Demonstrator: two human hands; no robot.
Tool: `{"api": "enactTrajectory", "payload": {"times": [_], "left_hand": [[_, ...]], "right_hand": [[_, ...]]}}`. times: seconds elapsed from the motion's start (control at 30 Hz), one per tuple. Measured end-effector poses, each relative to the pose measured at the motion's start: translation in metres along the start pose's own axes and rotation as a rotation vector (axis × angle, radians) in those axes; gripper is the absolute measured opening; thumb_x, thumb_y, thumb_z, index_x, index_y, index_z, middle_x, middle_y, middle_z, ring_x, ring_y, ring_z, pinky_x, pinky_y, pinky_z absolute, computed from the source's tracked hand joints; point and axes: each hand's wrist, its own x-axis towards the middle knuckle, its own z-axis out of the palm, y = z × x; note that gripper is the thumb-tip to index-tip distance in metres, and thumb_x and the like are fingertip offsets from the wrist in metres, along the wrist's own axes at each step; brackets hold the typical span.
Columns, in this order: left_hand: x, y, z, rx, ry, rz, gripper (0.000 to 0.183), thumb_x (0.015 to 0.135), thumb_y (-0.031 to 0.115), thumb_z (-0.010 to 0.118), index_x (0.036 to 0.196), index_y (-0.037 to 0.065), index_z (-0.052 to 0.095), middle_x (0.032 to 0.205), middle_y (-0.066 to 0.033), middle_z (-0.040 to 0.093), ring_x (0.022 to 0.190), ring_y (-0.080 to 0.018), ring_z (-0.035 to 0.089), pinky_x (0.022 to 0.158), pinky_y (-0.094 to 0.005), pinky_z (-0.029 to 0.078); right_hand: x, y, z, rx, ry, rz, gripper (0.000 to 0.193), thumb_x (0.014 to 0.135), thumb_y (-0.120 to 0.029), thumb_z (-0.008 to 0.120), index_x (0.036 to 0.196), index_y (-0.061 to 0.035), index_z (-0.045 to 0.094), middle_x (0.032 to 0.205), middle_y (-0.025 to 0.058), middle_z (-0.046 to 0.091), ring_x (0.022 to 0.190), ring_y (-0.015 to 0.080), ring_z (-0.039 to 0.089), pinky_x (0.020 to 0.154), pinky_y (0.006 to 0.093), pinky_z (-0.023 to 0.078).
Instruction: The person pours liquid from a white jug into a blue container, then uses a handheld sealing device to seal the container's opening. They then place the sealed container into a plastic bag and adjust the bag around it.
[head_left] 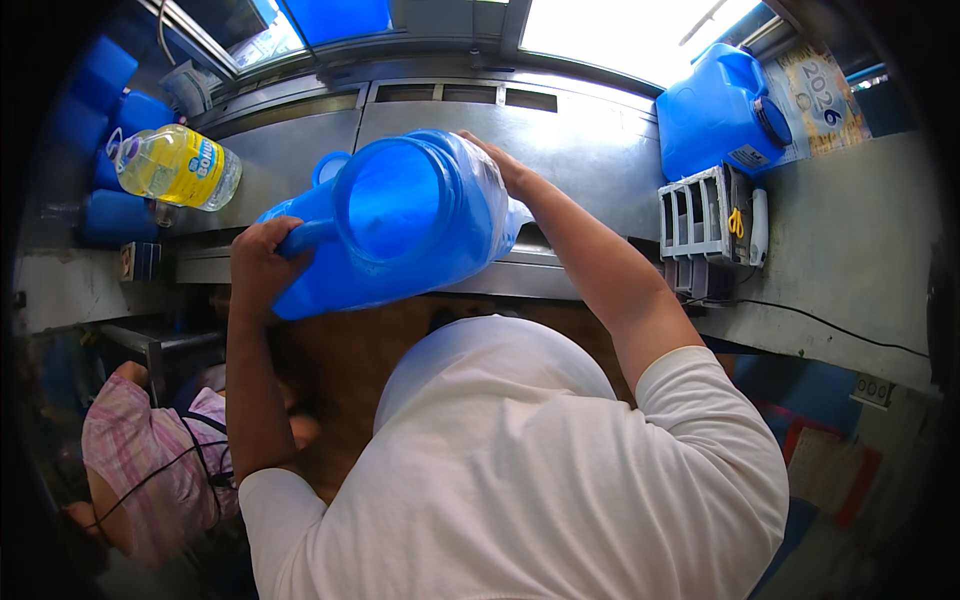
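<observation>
A large translucent blue water jug (395,275) is tilted in front of me over the edge of the steel counter, its wide round mouth facing me. My left hand (268,260) is closed round the jug's handle at its left. Against the jug's far right side rests my right hand (497,162), its fingertips partly hidden behind the jug. Clear plastic or a pale film covers the side under that hand. A small round blue cap or opening (329,168) shows just behind the jug; which one I cannot tell.
On the steel counter (600,150), a clear bottle with a yellow label (180,168) lies at left near stacked blue containers (110,130). To the right are another blue jug (700,120), a grey rack (690,222) and yellow scissors (737,222). A person in pink (150,440) is low at left.
</observation>
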Motion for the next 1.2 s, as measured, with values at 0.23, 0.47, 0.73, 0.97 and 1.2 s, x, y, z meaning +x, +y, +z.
{"api": "enactTrajectory", "payload": {"times": [0.23,0.47,0.73,0.97,1.2], "left_hand": [[0.025,0.021,0.005,-0.01,-0.012,0.037,0.026,0.067,0.014,0.078,0.091,0.01,0.069,0.081,-0.0121,0.068,0.074,-0.033,0.066,0.067,-0.0401,0.052],[0.063,0.045,0.025,0.058,-0.109,-0.058,0.025,0.072,0.024,0.077,0.093,0.012,0.07,0.08,-0.0125,0.068,0.074,-0.0332,0.066,0.068,-0.0414,0.052],[0.063,0.032,0.043,-0.367,0.187,0.051,0.046,0.085,0.038,0.072,0.12,0.009,0.064,0.115,-0.0123,0.067,0.108,-0.0259,0.064,0.092,-0.0377,0.049],[-0.071,-0.094,0.136,-1.056,0.553,-1.012,0.085,0.091,0.078,0.029,0.136,0.009,0.047,0.104,0.0006,0.054,0.071,-0.0075,0.033,0.068,-0.0227,0.032],[-0.078,-0.033,0.182,-1.398,0.244,-0.903,0.109,0.078,0.092,0.025,0.152,0.012,0.027,0.144,-0.0061,0.046,0.129,-0.0193,0.042,0.1,-0.0433,0.037]], "right_hand": [[-0.046,0.028,-0.017,0.338,0.357,-0.103,0.081,0.097,-0.068,0.025,0.14,-0.0027,0.047,0.147,0.0232,0.042,0.14,0.0338,0.035,0.117,0.0426,0.024],[-0.114,0.016,0.052,0.809,0.454,0.338,0.089,0.094,-0.073,0.028,0.152,-0.0063,0.024,0.154,0.0188,0.031,0.143,0.0314,0.027,0.117,0.0471,0.016],[-0.161,-0.107,-0.007,-0.04,0.657,-0.382,0.053,0.1,-0.039,0.052,0.142,-0.0077,0.044,0.145,0.0157,0.045,0.138,0.0284,0.038,0.115,0.0446,0.027],[-0.068,-0.183,0.065,-1.094,0.274,-0.808,0.051,0.08,-0.026,0.074,0.126,-0.0105,0.059,0.122,0.015,0.064,0.114,0.0321,0.06,0.097,0.0461,0.047],[-0.027,-0.198,0.07,-1.21,-0.2,-0.351,0.041,0.076,-0.024,0.074,0.112,-0.0094,0.063,0.098,0.0168,0.069,0.096,0.0365,0.066,0.085,0.0473,0.052]]}}
